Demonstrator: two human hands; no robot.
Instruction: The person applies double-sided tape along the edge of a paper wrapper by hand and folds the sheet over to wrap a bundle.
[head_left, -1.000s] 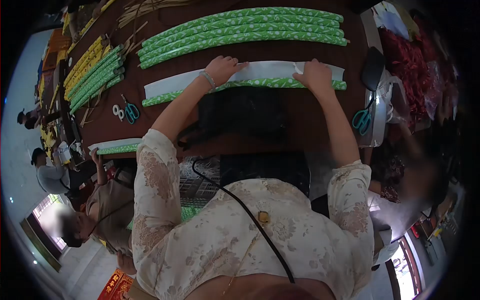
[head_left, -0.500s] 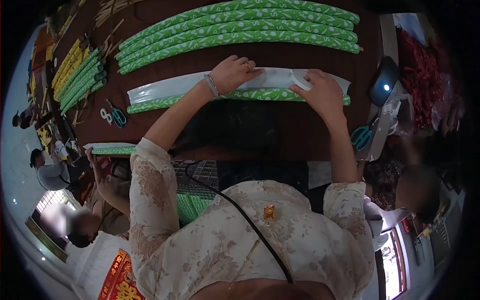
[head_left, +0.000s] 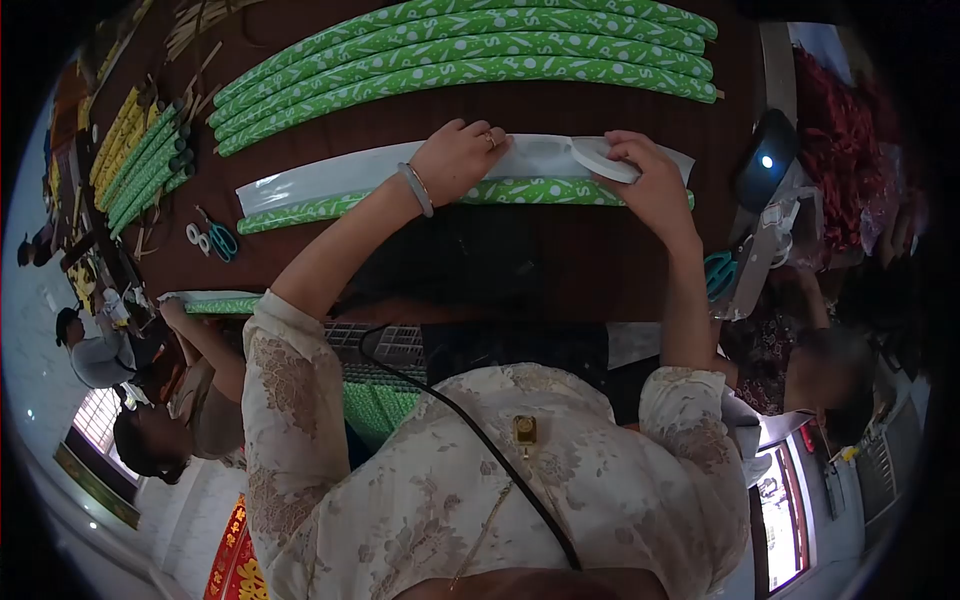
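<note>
A sheet of wrapping paper lies partly rolled in front of me, its white underside [head_left: 330, 178] facing up and a green patterned roll [head_left: 540, 192] along its near edge. My left hand [head_left: 462, 165], with a ring and bangles, has bent fingers closed at the far edge of the white flap. Whether a tape end is under those fingertips, I cannot tell. Closed around a roll of white tape [head_left: 603, 160], my right hand [head_left: 648, 185] is at the right part of the paper. The tape roll is tilted just above the flap.
Several finished green rolls [head_left: 460, 78] lie behind. Yellow rolls [head_left: 120, 140] and shorter green rolls [head_left: 150, 170] are at left, with teal scissors [head_left: 222, 240] nearer. A black device with a light [head_left: 766, 155] and more scissors [head_left: 720, 272] are at right. People sit on both sides.
The tape roll has turned and shows more clearly in my right hand. My left hand has shifted slightly left along the flap. The whole view has moved a little.
</note>
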